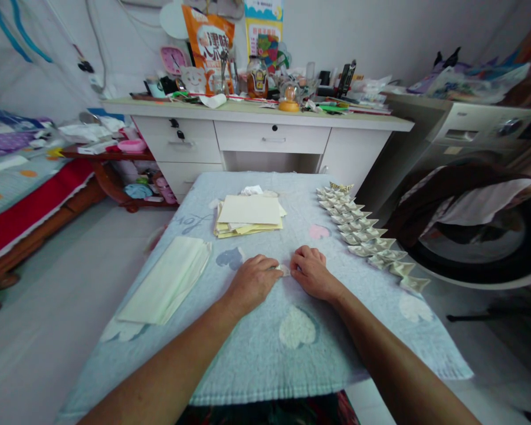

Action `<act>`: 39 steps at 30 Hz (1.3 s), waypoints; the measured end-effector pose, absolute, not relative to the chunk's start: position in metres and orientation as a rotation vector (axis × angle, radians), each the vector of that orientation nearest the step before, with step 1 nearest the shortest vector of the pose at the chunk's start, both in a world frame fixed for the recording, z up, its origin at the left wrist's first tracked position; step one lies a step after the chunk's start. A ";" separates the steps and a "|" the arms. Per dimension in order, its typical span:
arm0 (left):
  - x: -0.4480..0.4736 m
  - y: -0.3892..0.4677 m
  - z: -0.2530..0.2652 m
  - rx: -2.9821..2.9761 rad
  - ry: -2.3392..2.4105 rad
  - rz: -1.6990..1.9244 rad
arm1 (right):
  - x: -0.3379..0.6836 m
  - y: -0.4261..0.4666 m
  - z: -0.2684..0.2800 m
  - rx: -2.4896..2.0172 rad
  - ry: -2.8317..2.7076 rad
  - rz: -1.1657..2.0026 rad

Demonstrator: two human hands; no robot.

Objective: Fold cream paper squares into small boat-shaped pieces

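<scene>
A small piece of folded paper lies low over the cloth-covered table, between my two hands. My left hand has its fingers closed on the paper's left end. From the other side my right hand grips the right end with curled fingers. Much of the paper is hidden behind the fingers. Beyond my hands sits a stack of cream paper sheets. To the left rests a pile of pale folded sheets. Rows of folded paper boats stand along the right side.
A blue cloth with heart shapes covers the table. Behind it stands a white desk with a jar, an orange bag and a pink clock. A washing machine is at right, a bed at left.
</scene>
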State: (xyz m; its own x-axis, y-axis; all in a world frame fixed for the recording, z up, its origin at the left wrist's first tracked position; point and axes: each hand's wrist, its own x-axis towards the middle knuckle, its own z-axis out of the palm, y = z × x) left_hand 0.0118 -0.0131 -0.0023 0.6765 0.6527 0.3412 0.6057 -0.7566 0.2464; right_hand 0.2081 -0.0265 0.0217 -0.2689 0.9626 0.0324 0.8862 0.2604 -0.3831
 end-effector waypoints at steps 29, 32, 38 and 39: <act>0.010 -0.009 0.001 2.582 0.995 0.767 | 0.200 -0.029 0.016 -1.758 -2.300 0.242; 0.010 -0.009 0.001 2.572 1.004 0.777 | 0.198 -0.029 0.018 -1.778 -2.295 0.218; 0.010 -0.009 0.001 2.604 0.998 0.800 | 0.193 -0.029 0.020 -1.849 -2.278 0.236; 0.010 -0.010 0.002 2.606 1.003 0.794 | 0.194 -0.029 0.020 -1.847 -2.279 0.248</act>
State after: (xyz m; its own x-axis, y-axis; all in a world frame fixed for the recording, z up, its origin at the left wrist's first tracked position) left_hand 0.0100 -0.0096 0.0020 0.6170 0.6764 0.4022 0.5470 -0.7361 0.3987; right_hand 0.1937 -0.0291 0.0202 -0.2011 0.9784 0.0477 0.9453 0.2066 -0.2525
